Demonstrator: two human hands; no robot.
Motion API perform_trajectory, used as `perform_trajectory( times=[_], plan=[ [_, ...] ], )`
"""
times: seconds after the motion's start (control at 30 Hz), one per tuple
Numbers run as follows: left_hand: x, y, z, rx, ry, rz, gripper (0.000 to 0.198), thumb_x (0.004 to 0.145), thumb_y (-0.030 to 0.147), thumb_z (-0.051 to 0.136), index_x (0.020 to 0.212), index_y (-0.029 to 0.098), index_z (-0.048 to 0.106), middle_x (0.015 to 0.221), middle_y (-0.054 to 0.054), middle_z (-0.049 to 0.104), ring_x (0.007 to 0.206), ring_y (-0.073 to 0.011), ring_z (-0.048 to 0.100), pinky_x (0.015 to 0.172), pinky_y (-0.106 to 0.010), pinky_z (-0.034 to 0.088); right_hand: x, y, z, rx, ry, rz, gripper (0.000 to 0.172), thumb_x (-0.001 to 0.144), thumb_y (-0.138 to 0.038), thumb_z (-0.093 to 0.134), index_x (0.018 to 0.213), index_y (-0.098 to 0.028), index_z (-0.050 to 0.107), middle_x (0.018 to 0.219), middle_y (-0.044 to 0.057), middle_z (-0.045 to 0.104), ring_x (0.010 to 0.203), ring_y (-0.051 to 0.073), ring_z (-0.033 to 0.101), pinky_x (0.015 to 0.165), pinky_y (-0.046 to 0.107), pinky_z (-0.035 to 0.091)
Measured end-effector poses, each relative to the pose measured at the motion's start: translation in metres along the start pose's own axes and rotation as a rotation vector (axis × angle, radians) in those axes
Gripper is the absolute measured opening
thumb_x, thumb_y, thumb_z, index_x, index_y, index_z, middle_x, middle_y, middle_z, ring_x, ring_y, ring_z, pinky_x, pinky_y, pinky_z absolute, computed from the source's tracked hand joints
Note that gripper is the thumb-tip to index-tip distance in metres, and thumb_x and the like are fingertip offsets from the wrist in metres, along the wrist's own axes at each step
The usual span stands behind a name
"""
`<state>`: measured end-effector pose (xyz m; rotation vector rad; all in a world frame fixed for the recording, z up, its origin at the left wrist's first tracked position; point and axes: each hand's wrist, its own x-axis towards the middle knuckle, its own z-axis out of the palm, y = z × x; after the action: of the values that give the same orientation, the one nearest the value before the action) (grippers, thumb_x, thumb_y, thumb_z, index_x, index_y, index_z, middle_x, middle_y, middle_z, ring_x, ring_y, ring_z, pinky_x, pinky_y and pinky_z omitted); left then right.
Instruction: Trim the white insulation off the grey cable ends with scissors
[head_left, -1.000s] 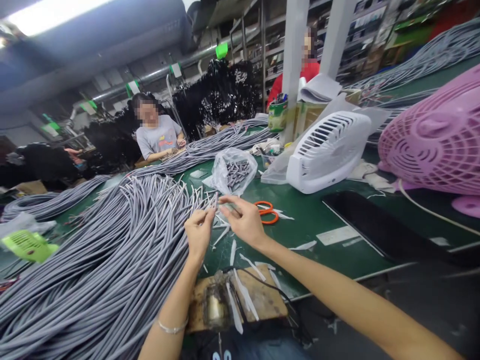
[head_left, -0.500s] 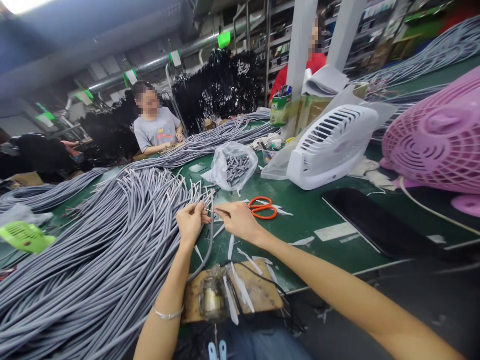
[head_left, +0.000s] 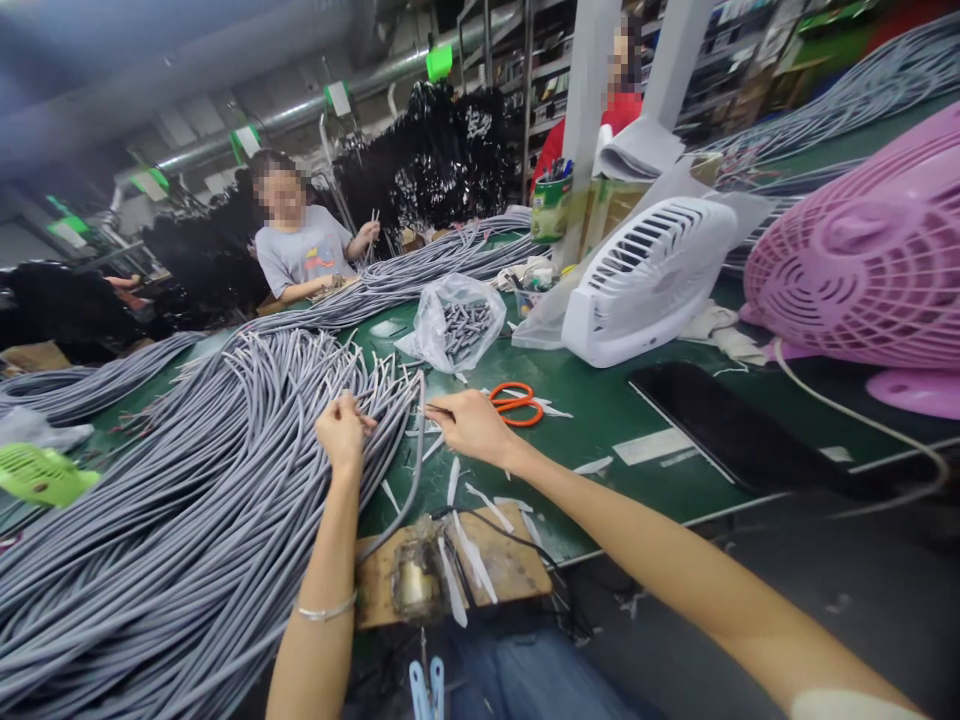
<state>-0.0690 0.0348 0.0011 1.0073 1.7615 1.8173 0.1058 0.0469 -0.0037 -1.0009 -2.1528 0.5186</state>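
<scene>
1. firstly, mind the right hand (head_left: pixel 474 428): its fingertips look pressed together on a slim dark thing (head_left: pixel 441 409) that points left.
2. the single grey cable (head_left: pixel 417 450) rises just left of that pinch; whether the fingertips also grip it, i cannot tell. it probably handles best held steady near its upper end.
3. the left hand (head_left: pixel 342 430) sits left of the right-hand grip, well apart from it, fingers curled over the cable bundle (head_left: pixel 225 480). whether they pinch anything is too small to make out.
4. a light, short pinch should give good control; squeezing hard could mark the grey covering.
5. orange-handled scissors (head_left: pixel 517 402) lie just right of the right-hand grip, so that wrist is best kept off them.
6. white strips (head_left: pixel 474 556) lie nearer the body than either grip and could snag under the cable.
</scene>
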Motion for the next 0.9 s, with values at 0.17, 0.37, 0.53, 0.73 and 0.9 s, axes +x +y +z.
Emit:
perform_trajectory(
  times=[0.17, 0.37, 0.53, 0.73, 0.9],
  plan=[
    [0.000, 0.009, 0.000, -0.042, -0.146, -0.072, 0.038, 0.075, 0.044, 0.054, 0.051, 0.016, 0.046, 0.041, 0.007, 0.039, 0.027, -0.0037, 0.033, 0.029, -0.015, 0.021, -0.001, 0.005, 0.003, -0.031, 0.013, 0.062, 0.026, 0.084, -0.018, 0.049, 0.066, -0.015, 0.067, 0.057, 0.004, 0.064, 0.050, 0.013, 0.052, 0.051, 0.023, 0.026],
    [-0.026, 0.010, 0.020, 0.017, -0.636, -0.050, 0.046, 0.051, 0.051, 0.072, 0.075, 0.012, 0.068, 0.047, 0.002, 0.053, 0.038, -0.0076, 0.043, 0.035, -0.018, 0.032, 0.000, 0.001, -0.002, -0.075, -0.022, 0.102, 0.025, 0.086, -0.025, 0.048, 0.082, -0.017, 0.071, 0.073, 0.006, 0.071, 0.066, 0.017, 0.063, 0.056, 0.023, 0.032],
    [-0.015, -0.011, 0.028, 0.227, -0.615, 0.060, 0.045, 0.042, 0.052, 0.073, 0.073, 0.019, 0.070, 0.063, -0.003, 0.067, 0.057, -0.0215, 0.060, 0.047, -0.028, 0.047, 0.006, 0.003, -0.011, -0.116, -0.110, 0.152, 0.029, 0.084, -0.028, 0.047, 0.105, -0.023, 0.066, 0.096, 0.005, 0.070, 0.088, 0.020, 0.064, 0.065, 0.023, 0.041],
    [0.009, -0.045, 0.028, 0.292, -0.549, 0.070, 0.038, 0.048, 0.052, 0.070, 0.071, 0.023, 0.072, 0.041, 0.003, 0.056, 0.038, -0.0172, 0.048, 0.037, -0.027, 0.039, 0.013, 0.005, -0.015, -0.130, -0.262, 0.253, 0.042, 0.082, -0.039, 0.042, 0.121, -0.030, 0.055, 0.107, 0.004, 0.067, 0.094, 0.023, 0.063, 0.060, 0.025, 0.045],
    [0.007, -0.044, 0.025, 0.226, -0.407, 0.094, 0.039, 0.052, 0.054, 0.068, 0.071, 0.021, 0.073, 0.039, 0.003, 0.051, 0.034, -0.0144, 0.042, 0.034, -0.025, 0.032, 0.018, 0.012, -0.007, -0.119, -0.252, 0.235, 0.035, 0.079, -0.040, 0.043, 0.104, -0.027, 0.065, 0.095, 0.002, 0.070, 0.085, 0.020, 0.064, 0.054, 0.022, 0.042]
  ],
)
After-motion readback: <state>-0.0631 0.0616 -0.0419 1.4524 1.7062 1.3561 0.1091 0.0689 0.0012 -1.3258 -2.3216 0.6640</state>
